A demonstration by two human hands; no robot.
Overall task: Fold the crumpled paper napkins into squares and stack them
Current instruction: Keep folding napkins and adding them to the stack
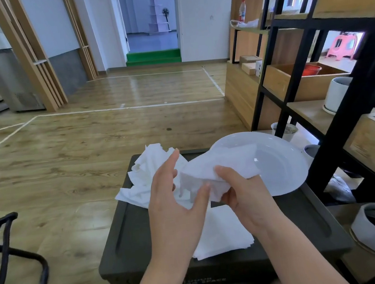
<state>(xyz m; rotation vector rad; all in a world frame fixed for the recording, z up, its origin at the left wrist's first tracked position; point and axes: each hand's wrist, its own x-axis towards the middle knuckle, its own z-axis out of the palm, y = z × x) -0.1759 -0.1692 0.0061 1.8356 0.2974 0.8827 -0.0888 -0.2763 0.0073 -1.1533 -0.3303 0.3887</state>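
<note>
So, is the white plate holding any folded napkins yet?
No, the white plate shows only bare surface; the flat stack lies on the dark box lid.

We can make out pale lettering on the front face of the dark box (220, 276) below the hands, ending in "SPACE"; the line above it is too blurred to read. The bottle (242, 10) label on the shelf is illegible too.

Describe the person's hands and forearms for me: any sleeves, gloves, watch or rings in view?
Both the left hand and the right hand are bare, with no gloves. No rings, watch or bracelet show on the visible sides. Both forearms are uncovered down to the bottom edge of the frame, so no sleeve is in view. The nails look short and unpainted.
</note>
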